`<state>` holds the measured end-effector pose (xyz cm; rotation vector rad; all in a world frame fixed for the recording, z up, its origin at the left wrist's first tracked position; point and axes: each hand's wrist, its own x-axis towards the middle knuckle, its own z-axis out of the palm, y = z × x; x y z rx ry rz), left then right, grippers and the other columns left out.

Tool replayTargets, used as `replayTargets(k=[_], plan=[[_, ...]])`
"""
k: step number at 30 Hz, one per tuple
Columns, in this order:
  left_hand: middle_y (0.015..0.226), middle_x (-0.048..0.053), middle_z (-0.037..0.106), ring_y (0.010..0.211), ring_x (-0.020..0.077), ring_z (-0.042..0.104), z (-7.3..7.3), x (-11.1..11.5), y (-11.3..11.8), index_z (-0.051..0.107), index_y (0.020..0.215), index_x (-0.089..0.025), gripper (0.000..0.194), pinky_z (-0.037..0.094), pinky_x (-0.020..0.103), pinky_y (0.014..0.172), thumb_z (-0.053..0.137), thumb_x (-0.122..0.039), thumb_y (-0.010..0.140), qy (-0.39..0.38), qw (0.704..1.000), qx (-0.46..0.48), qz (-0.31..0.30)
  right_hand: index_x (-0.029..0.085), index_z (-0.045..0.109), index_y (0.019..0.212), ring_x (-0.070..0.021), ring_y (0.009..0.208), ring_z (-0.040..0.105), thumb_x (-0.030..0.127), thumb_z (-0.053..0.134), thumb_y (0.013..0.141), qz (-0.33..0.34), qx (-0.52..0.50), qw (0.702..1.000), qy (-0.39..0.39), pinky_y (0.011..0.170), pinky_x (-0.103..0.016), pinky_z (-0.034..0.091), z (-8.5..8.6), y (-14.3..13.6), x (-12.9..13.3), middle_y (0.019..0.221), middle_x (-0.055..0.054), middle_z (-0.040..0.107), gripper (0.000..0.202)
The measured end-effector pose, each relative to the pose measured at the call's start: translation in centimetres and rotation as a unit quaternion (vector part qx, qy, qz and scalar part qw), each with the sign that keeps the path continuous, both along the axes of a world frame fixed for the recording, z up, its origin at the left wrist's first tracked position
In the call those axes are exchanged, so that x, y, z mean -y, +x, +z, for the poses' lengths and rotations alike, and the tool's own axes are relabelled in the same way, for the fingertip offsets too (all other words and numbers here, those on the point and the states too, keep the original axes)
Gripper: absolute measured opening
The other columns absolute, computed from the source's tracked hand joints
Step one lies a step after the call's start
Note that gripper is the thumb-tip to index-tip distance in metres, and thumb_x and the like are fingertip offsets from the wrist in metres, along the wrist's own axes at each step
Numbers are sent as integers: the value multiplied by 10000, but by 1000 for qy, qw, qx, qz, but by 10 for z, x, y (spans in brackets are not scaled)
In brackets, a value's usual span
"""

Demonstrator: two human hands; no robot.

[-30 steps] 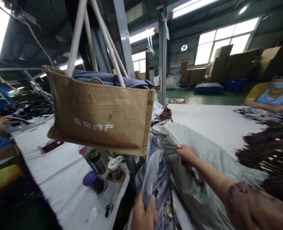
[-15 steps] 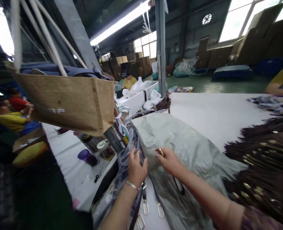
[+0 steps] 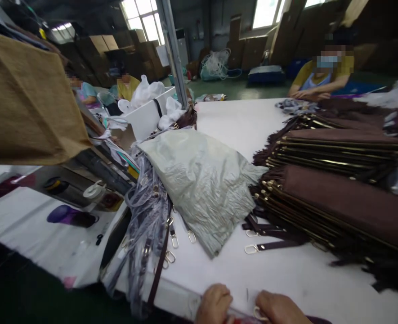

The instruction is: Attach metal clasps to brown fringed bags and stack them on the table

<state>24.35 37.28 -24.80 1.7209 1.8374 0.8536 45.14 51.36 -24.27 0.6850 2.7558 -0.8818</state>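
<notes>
My left hand (image 3: 214, 304) and my right hand (image 3: 279, 308) are close together at the near edge of the white table (image 3: 252, 121), mostly cut off by the frame. Both have curled fingers around a dark strap with a metal clasp (image 3: 257, 313) between them. Ahead lies a crumpled grey plastic bag (image 3: 202, 180). To its left, a bundle of straps with metal clasps (image 3: 151, 225) in clear plastic hangs over the table edge. A loose brown strap (image 3: 269, 246) lies to the bag's right.
Stacks of brown fringed bags (image 3: 337, 189) fill the right of the table. A burlap bag (image 3: 26, 103) hangs at upper left above bottles and a purple cup (image 3: 65, 215). A metal post (image 3: 173, 49) stands behind. One person (image 3: 320, 76) works at the far right; others sit at the far left.
Both hands have left the grey bag and the strap bundle and drawn back to the near table edge, now holding a strap. The view has swung right and down.
</notes>
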Motion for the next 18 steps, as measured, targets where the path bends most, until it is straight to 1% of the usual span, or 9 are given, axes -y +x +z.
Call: replayTargets(k=[2, 5, 7, 9, 12, 14, 15, 17, 18], plan=[[1020, 127, 688, 979, 293, 639, 7, 1, -4, 672, 998, -185, 345, 546, 441, 870, 577, -159, 667, 61, 997, -12, -35, 232, 585, 890, -198, 648, 651, 147, 493, 786, 7, -51, 996, 76, 551, -285, 367, -10, 15, 16, 782, -31, 702, 163], [969, 115, 658, 932, 274, 619, 16, -1, -3, 645, 979, -180, 324, 540, 444, 825, 520, -100, 691, 94, 995, -27, -16, 225, 554, 958, -190, 638, 618, 130, 477, 786, -4, -126, 975, 185, 562, -287, 359, -19, 23, 30, 777, -33, 678, 211], [907, 95, 643, 872, 263, 607, 19, -3, 2, 629, 923, -203, 249, 528, 437, 771, 495, -94, 744, 96, 995, -30, 0, 228, 531, 894, -174, 587, 576, 143, 465, 806, -10, -168, 961, 220, 536, -284, 327, -23, 24, 32, 708, -17, 642, 139], [843, 73, 630, 819, 252, 595, 18, -7, 7, 607, 850, -226, 187, 505, 416, 727, 477, -103, 797, 97, 995, -29, 20, 233, 503, 824, -161, 553, 542, 177, 446, 834, -7, -198, 956, 218, 515, -284, 297, -24, 24, 29, 655, -4, 606, 80], [805, 51, 627, 793, 234, 595, 16, -16, 20, 602, 826, -252, 138, 480, 370, 721, 492, -175, 859, 99, 994, -6, 53, 231, 498, 802, -144, 573, 548, 217, 426, 856, -2, -236, 960, 149, 524, -267, 322, -21, 24, 15, 667, 1, 612, 92], [784, 43, 627, 756, 215, 596, 17, -23, 39, 609, 828, -250, 122, 469, 332, 697, 504, -269, 888, 75, 994, 30, 80, 226, 519, 824, -134, 616, 574, 204, 410, 883, -30, -245, 963, 113, 561, -248, 364, -17, 29, 5, 708, -1, 638, 127], [763, 39, 624, 731, 203, 591, 20, -26, 53, 609, 817, -241, 156, 462, 316, 678, 501, -317, 899, 51, 993, 53, 89, 223, 529, 833, -133, 633, 583, 201, 403, 900, -45, -243, 963, 110, 578, -245, 378, -14, 34, 2, 725, -4, 648, 145], [695, 25, 605, 669, 176, 564, 27, -30, 89, 590, 753, -216, 271, 435, 291, 627, 473, -395, 920, 0, 991, 103, 90, 217, 543, 846, -144, 665, 594, 195, 398, 921, -60, -231, 963, 128, 601, -253, 390, -10, 51, 2, 752, -16, 654, 165], [665, 16, 593, 651, 164, 548, 30, -30, 109, 578, 728, -205, 321, 420, 282, 609, 454, -421, 930, -22, 989, 128, 76, 216, 546, 847, -151, 673, 593, 196, 401, 924, -55, -230, 961, 142, 602, -260, 391, -9, 62, 6, 758, -21, 649, 165]])
